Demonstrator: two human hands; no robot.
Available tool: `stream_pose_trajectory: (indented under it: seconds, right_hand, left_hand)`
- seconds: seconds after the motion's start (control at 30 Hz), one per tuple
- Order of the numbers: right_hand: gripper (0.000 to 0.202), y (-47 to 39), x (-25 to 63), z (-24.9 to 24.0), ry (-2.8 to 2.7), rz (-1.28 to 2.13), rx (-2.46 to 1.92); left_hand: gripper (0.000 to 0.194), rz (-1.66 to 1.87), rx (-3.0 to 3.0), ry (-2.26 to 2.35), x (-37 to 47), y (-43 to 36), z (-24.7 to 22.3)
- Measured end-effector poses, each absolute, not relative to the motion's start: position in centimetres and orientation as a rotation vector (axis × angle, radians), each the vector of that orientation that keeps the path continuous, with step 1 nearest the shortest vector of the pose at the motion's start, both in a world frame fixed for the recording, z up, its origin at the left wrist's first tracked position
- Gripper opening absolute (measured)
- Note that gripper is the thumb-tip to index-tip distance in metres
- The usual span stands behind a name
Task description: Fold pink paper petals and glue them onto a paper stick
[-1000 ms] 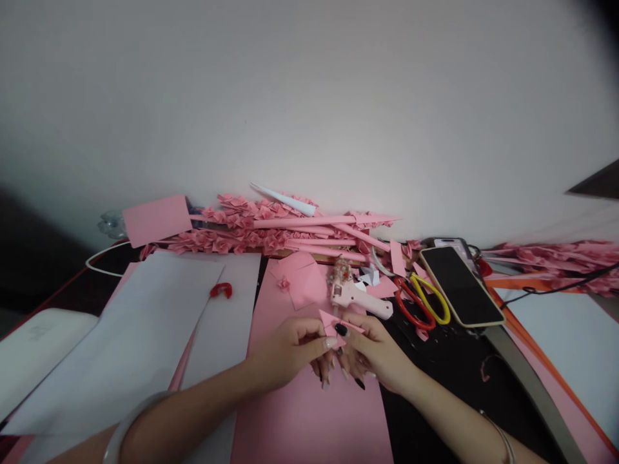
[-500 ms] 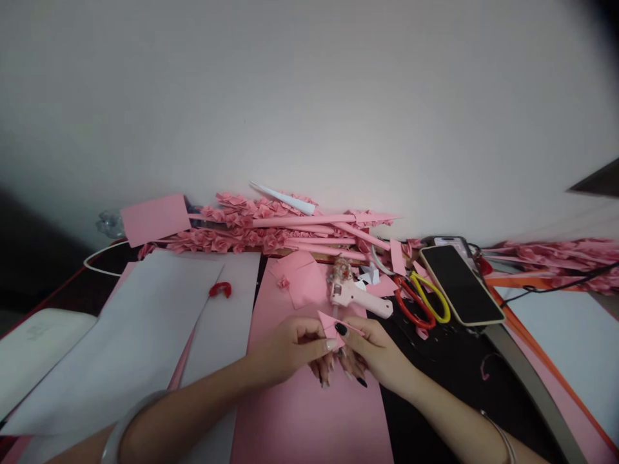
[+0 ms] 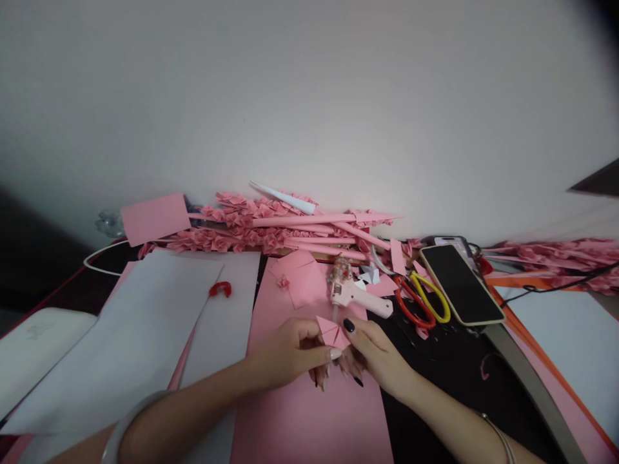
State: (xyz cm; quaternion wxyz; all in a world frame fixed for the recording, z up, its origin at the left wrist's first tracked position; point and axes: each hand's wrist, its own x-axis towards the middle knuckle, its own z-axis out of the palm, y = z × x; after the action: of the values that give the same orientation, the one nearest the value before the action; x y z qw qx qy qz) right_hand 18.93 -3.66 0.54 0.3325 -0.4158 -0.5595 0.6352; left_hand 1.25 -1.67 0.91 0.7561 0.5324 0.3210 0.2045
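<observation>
A small folded piece of pink paper is held between my two hands, above a large pink sheet. My left hand grips its left and lower side, thumb along the lower edge. On its right side is my right hand, with the thumb at the upper right corner and the other fingers curled beneath. Just beyond the folded piece lies a pale pink glue gun, its nozzle toward my hands. Squares of pink paper and a tiny pink paper flower rest to its left.
Pink paper flower stems line the wall. Red scissors, yellow handles and a phone lie right. White sheets, a red object and a white case are left.
The folded paper has turned and now shows a wider, creased face. My right thumb has shifted up and right along it, while my left thumb has moved slightly lower.
</observation>
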Motion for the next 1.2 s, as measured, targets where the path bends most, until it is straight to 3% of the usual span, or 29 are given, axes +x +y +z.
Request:
stream_pose_trajectory:
  seconds: [0.43, 1.0, 1.2]
  right_hand:
    - [0.042, -3.91, 18.59, 0.61, -1.654, 1.479, -1.211]
    - [0.038, -3.88, 18.81, 0.88, -1.703, 1.602, -1.084]
    - [0.026, -3.61, 19.08, 0.51, -1.731, 1.249, -1.218]
  left_hand:
    - [0.018, 0.387, 1.273, 0.684, 1.02, -1.88, 1.22]
    - [0.016, 0.387, 1.256, 0.666, 0.90, -1.74, 1.64]
    - [0.019, 0.431, 1.181, 0.703, 0.99, -1.55, 1.42]
